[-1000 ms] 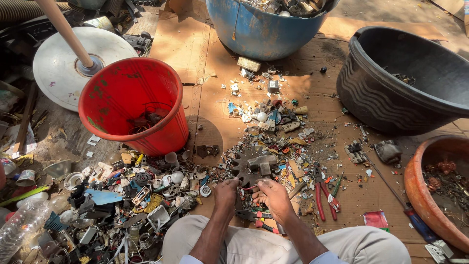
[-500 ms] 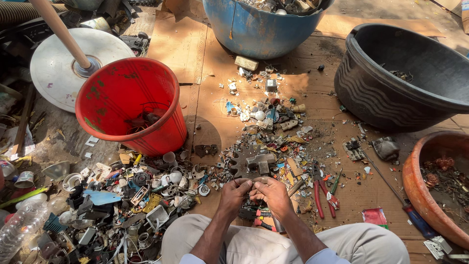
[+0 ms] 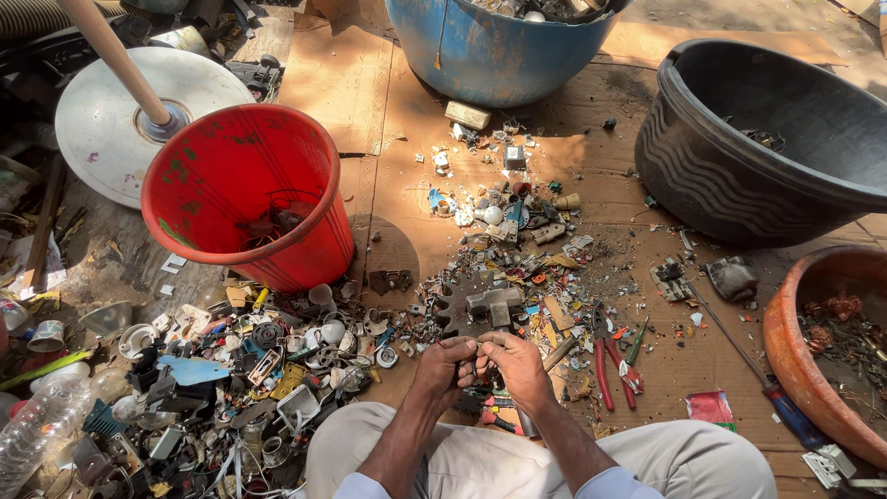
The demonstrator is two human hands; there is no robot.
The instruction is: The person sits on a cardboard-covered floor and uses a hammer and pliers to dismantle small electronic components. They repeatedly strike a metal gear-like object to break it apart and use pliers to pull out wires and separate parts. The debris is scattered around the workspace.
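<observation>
the small dark scrap piece (image 3: 476, 360) sits between my two hands, low in the middle of the view, just above my knees and over the cardboard sheet (image 3: 388, 139) on the floor. it is too small and too hidden by my fingers to name more exactly. my left hand (image 3: 443, 368) has its grip closed on the piece from the left, fingers curled in. my right hand (image 3: 519, 368) has its grip closed on it from the right, thumb and fingertips meeting those of the left hand.

just beyond my hands lies a grey metal hammer head (image 3: 488, 303) among mixed scrap bits. to my right, near the right hand, lie red-handled pliers (image 3: 605, 365), and further right a screwdriver with a blue handle (image 3: 785, 411). to my left spreads a heap of broken plastic and metal parts (image 3: 231, 370), with a clear plastic bottle (image 3: 42, 425) at its edge.

further out stand a red plastic bucket (image 3: 249, 199) on the left, a blue tub (image 3: 499, 46) at the top, a black tub (image 3: 767, 148) on the right, and a brown clay-coloured bowl (image 3: 818, 351) at the right edge. a white disc with a wooden handle (image 3: 139, 120) lies behind the red bucket.
</observation>
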